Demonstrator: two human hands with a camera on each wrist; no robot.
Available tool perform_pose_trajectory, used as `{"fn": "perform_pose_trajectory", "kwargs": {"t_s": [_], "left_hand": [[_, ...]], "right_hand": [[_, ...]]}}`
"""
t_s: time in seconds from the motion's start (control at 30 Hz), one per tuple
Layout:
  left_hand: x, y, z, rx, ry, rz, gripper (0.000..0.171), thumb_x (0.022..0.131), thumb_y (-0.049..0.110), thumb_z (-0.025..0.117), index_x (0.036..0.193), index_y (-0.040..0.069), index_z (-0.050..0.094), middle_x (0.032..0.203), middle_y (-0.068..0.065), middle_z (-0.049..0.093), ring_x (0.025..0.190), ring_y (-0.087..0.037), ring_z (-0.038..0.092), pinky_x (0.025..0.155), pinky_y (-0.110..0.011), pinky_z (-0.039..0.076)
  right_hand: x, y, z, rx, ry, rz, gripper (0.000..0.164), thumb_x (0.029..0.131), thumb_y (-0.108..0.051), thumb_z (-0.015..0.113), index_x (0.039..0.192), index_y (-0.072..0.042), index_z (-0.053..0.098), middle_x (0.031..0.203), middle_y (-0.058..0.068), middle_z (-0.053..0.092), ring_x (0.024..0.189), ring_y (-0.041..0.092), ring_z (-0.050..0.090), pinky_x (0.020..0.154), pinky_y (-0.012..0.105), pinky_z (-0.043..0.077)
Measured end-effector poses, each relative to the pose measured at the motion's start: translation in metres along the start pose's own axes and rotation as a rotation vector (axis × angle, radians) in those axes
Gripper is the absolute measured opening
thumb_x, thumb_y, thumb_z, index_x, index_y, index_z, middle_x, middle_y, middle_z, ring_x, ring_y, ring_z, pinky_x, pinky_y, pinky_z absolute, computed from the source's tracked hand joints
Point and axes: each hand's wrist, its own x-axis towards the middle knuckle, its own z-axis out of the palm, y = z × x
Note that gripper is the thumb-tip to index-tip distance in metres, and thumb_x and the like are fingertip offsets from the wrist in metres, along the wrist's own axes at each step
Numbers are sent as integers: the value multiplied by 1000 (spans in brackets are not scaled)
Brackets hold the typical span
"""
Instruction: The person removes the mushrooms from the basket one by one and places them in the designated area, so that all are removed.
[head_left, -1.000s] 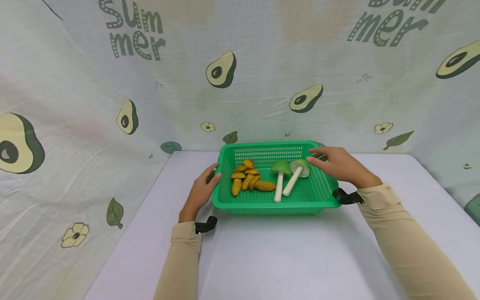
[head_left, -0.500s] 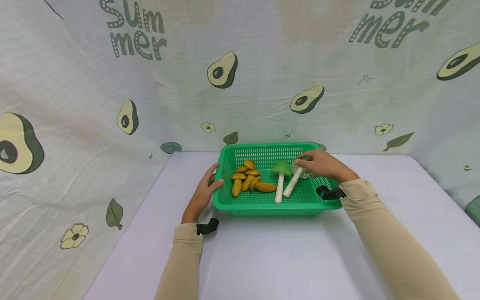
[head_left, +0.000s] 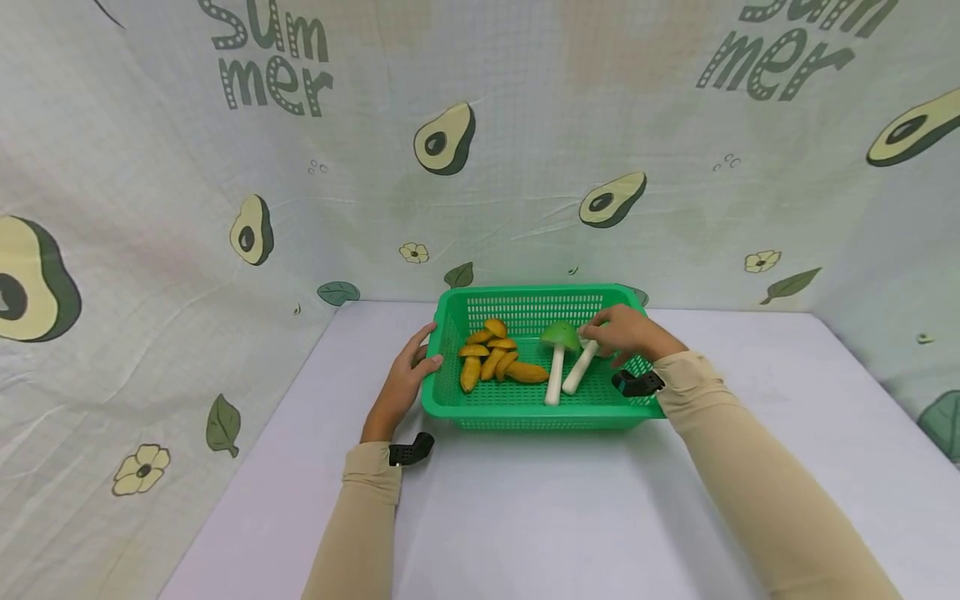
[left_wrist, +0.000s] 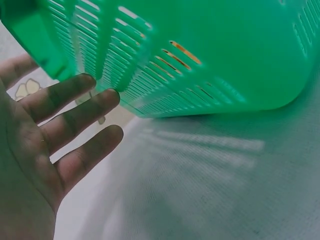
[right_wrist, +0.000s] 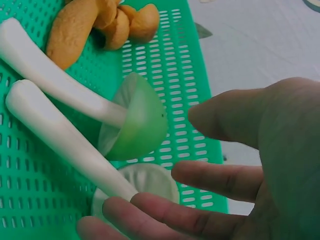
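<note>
In the head view, a green slotted basket holds two toy mushrooms with green caps and long white stems, plus several yellow-brown mushrooms at its left. My right hand reaches over the basket's right side, around the cap of the right-hand green mushroom. In the right wrist view its fingers are spread, fingertips right at that pale cap underside, thumb apart; the other green mushroom lies alongside. My left hand rests at the basket's left side, fingers extended against the outer wall, thumb at the rim.
The basket stands on a white table, near its back edge. Behind and to the left hangs a pale cloth printed with avocados, leaves and lettering. Black straps with small devices sit on both wrists.
My right hand has moved left and inward from the basket's right rim, down to the right-hand green mushroom's cap. My left hand stays at the left side.
</note>
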Motion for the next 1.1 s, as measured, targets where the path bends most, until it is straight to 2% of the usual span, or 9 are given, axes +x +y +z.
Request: {"fn": "perform_pose_trajectory", "kwargs": {"t_s": [0.2, 0.43, 0.63, 0.73, 1.0, 1.1], "left_hand": [[1, -1, -2, -8, -1, 4, 59, 102, 35, 56, 156, 36, 33, 146, -14, 52, 130, -31, 51, 106, -56, 38], [1, -1, -3, -21, 11, -6, 59, 100, 37, 57, 155, 38, 34, 144, -12, 53, 127, -29, 53, 105, -53, 40], [1, -4, -3, -40, -4, -27, 60, 101, 35, 57, 156, 37, 33, 146, -12, 51, 129, -30, 52, 107, -54, 38], [1, -5, -3, -43, -6, -18, 59, 101, 36, 55, 156, 38, 33, 147, -12, 51, 128, -30, 52, 105, -53, 39], [3, -5, 0, -57, -1, 9, 60, 102, 34, 54, 158, 33, 32, 146, -14, 51, 123, -29, 56, 96, -42, 48], [2, -5, 0, -60, 4, 1, 60, 102, 33, 54, 158, 33, 32, 146, -15, 51, 122, -30, 56, 94, -40, 49]], "right_hand": [[7, 0, 2, -39, -40, 40, 55, 106, -27, 50, 145, 11, 44, 136, 35, 50, 111, 47, 62, 73, 44, 59], [16, 5, 4, -127, -67, 58, 53, 106, -29, 48, 146, 5, 47, 127, 33, 56, 102, 41, 67, 74, 45, 59], [18, 10, 8, -117, -85, 86, 53, 106, -30, 49, 149, 2, 44, 144, 36, 42, 101, 40, 68, 78, 47, 58], [19, 10, 10, -113, -79, 96, 56, 106, -30, 49, 150, 4, 41, 146, 37, 39, 98, 39, 69, 76, 46, 58], [21, 12, 14, -134, -3, 46, 49, 104, -22, 53, 140, 11, 50, 126, 34, 57, 80, 33, 71, 68, 41, 60], [22, 14, 16, -128, 11, 35, 47, 103, -17, 54, 138, 14, 51, 124, 35, 58, 77, 31, 72, 68, 41, 60]]}}
